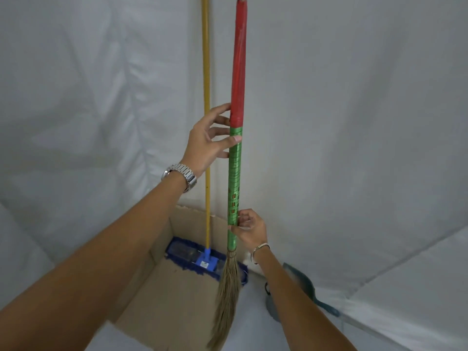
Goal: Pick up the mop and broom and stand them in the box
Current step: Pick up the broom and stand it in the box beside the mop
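The broom (235, 173) stands nearly upright, its handle wrapped red above and green below, its straw bristles (226, 297) hanging over the right edge of the cardboard box (162, 282). My left hand (210, 140) touches the handle with spread fingers where red meets green. My right hand (250, 228) pinches the green part low down, just above the bristles. The mop (207, 122) stands in the box against the back corner, yellow pole upright, blue head (200, 259) on the box floor.
White sheeting covers the walls and floor. A dark teal dustpan (304, 287) lies on the floor to the right of the box, behind my right forearm. The box's near flap lies open toward me.
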`<state>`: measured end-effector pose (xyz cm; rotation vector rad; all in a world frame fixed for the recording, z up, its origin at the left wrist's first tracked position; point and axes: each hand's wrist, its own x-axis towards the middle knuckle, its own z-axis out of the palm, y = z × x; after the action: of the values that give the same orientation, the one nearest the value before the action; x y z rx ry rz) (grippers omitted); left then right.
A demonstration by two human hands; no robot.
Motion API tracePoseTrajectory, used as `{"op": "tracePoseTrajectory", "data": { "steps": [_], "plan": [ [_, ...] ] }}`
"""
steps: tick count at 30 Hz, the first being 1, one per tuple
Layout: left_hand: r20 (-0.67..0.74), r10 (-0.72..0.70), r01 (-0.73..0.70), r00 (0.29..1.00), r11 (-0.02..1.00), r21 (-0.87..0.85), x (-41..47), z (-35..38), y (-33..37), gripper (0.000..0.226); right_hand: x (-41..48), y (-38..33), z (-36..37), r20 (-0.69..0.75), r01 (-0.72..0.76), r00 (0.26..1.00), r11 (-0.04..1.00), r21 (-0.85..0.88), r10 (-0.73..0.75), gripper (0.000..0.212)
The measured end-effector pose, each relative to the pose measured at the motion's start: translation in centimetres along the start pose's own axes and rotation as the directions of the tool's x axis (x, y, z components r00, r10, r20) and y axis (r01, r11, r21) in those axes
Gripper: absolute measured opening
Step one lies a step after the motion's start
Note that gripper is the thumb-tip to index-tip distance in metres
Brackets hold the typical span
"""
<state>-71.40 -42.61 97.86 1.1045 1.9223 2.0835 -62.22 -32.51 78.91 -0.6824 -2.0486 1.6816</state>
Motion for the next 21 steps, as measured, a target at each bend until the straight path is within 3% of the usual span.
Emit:
{"op": "tracePoseTrajectory", "data": {
  "steps": [8,12,21],
  "plan": [
    [-0.064,-0.02,0.021,0.998,1.0,0.011,7.6,-8.7,-7.2,0.057,10.7,1.0,10.4,0.003,-0.03,1.0,1.0,0.003,0.03,0.043],
    [-0.063,-0.054,0.054,0.997,0.999,-0.001,10.9,-13.1,-10.9,0.056,14.0,2.0,15.7,-0.092,-0.06,0.994,0.998,0.006,0.06,0.042],
    [0.08,-0.148,0.152,0.986,0.988,-0.039,18.3,-23.7,-21.2,0.056,20.9,4.9,27.3,-0.202,-0.122,0.973,0.992,-0.04,0.111,0.044]
  ]
}}
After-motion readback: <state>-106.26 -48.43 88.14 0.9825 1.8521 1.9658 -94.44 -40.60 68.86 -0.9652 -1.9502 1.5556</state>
